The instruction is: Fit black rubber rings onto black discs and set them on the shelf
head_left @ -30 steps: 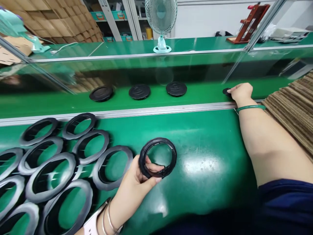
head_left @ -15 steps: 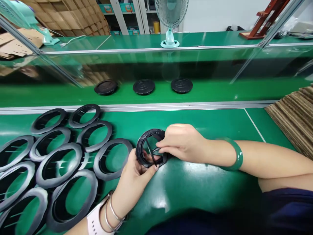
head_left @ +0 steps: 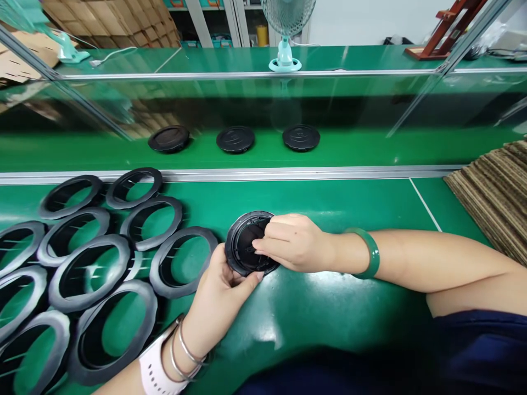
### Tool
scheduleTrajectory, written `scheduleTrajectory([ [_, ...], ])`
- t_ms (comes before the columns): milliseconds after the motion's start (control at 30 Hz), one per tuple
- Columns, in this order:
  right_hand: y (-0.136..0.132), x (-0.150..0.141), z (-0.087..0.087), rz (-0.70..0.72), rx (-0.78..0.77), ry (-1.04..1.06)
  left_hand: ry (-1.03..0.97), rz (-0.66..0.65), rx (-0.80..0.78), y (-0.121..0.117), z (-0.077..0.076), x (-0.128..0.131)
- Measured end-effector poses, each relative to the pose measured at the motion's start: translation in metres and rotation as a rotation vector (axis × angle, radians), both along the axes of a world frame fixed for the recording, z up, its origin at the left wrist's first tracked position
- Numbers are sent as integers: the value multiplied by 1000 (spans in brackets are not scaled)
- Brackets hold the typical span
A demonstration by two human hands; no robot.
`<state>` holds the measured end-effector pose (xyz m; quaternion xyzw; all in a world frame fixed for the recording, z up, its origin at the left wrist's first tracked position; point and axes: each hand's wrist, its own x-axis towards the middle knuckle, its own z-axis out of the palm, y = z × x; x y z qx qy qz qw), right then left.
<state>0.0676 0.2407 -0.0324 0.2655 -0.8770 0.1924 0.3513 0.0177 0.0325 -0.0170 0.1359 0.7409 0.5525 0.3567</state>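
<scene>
My left hand grips the lower left rim of a black round ring-shaped plastic part, thumb along its front edge. Dark flaps or a disc fill the ring's middle, partly hidden by my fingers. My right hand is closed in a pinch over the middle of that part; whatever lies between its fingertips is too hidden to name. Left of my hands, several larger black rings with open centres lie on the green table, some overlapping.
Beyond a metal rail, three black round discs sit on a green strip. A stack of brown corrugated sheets stands at the right. A small fan is on the far ledge behind a clear panel.
The ring's middle showed an opening with a thin bar across it; now dark flaps or a disc cover it. My right hand has shifted slightly left. The whole view has shifted a little.
</scene>
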Motion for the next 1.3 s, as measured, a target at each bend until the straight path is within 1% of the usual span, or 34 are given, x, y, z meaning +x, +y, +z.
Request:
scheduleTrajectory([
  [133, 1, 0, -3, -26, 11, -38, -1, -6, -21, 0, 0, 1],
  [267, 1, 1, -3, -6, 8, -83, 4, -8, -25, 0, 1, 1],
  [433, 2, 2, -1, 9, -26, -113, 40, -15, -41, 0, 3, 2],
  [600, 3, 4, 2, 31, -27, -135, 85, -32, -69, -2, 3, 2],
  [700, 2, 5, 3, 20, -22, -154, 110, -43, -81, -2, 2, 2],
  [833, 0, 5, 2, 3, -58, -147, 96, -44, -80, -2, 2, 2],
  [1067, 1, 5, 2, 27, -113, -150, 115, -54, -99, -2, 3, 2],
  [1300, 2, 6, 1, 11, -23, -173, 136, -51, -120, -5, 1, 3],
])
